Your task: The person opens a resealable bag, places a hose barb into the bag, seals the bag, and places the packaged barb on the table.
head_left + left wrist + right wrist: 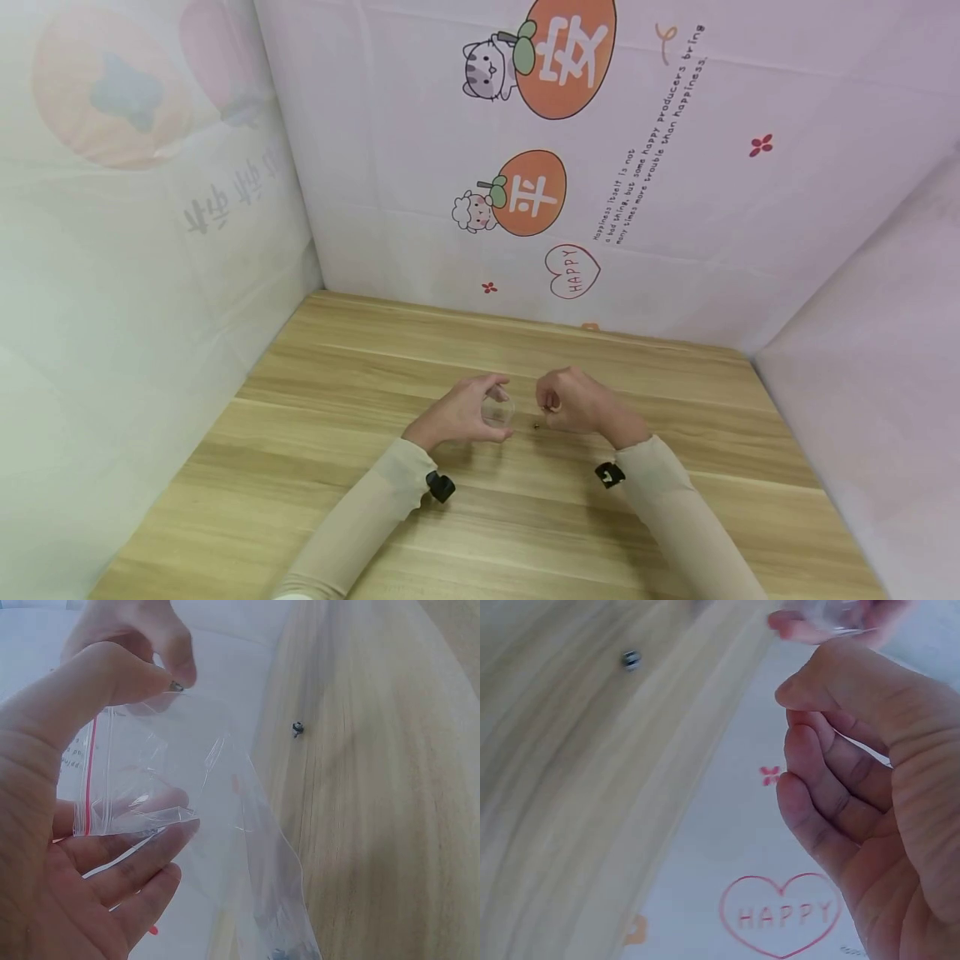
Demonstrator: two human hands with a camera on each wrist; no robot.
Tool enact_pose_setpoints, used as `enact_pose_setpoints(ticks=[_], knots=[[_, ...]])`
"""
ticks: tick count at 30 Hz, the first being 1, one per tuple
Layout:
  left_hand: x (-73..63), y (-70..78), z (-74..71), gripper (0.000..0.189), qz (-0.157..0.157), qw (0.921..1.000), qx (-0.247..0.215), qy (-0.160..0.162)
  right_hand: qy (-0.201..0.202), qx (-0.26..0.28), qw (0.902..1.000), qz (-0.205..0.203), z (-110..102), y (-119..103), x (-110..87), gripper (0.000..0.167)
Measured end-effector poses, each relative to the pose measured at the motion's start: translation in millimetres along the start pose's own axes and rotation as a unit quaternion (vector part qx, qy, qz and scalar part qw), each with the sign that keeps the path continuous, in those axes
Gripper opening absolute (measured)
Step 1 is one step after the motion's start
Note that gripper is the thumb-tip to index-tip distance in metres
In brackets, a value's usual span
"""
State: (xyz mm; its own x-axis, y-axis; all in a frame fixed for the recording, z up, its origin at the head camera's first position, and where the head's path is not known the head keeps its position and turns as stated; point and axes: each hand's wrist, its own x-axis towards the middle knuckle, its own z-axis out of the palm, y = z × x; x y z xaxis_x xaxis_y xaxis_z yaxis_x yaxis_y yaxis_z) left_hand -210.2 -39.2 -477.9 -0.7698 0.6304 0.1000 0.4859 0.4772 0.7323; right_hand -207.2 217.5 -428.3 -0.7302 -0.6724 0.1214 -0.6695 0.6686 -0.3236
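My left hand (467, 410) holds a clear zip bag (169, 761) with a red line by its mouth, thumb and fingers spread apart at the opening. Small dark pieces (281, 953) show low in the bag. To its right, my right hand (576, 403) pinches a tiny metallic piece (176, 686) between thumb and forefinger, close by the bag's mouth in the left wrist view. In the right wrist view that piece is hidden behind the thumb. Another small, shiny metal piece (536, 426) lies on the wooden table between the hands, its exact kind too small to make out.
The wood-grain table (480, 533) is enclosed by printed white sheets: a back one (420, 167), one at left (150, 317) and one at right (885, 358). Black straps (441, 487) sit around both wrists over pale sleeves.
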Motion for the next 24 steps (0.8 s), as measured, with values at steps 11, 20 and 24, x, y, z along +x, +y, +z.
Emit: enact_pose_setpoints(ticks=[11, 20, 24], knots=[[-0.9, -1.0, -0.6, 0.088, -0.008, 0.9999, -0.001, -0.007, -0.011, 0.014, 0.9998, -0.003, -19, -35, 13.0, 0.020], [-1.4, -2.0, -1.8, 0.082, 0.001, 1.0000, 0.002, 0.001, -0.005, 0.010, 0.9993, -0.036, -11, -47, 31.7, 0.016], [-1.2, -2.9, -1.7, 0.074, 0.004, 1.0000, 0.005, 0.003, 0.019, 0.021, 0.9987, -0.043, -7, -47, 34.4, 0.016]])
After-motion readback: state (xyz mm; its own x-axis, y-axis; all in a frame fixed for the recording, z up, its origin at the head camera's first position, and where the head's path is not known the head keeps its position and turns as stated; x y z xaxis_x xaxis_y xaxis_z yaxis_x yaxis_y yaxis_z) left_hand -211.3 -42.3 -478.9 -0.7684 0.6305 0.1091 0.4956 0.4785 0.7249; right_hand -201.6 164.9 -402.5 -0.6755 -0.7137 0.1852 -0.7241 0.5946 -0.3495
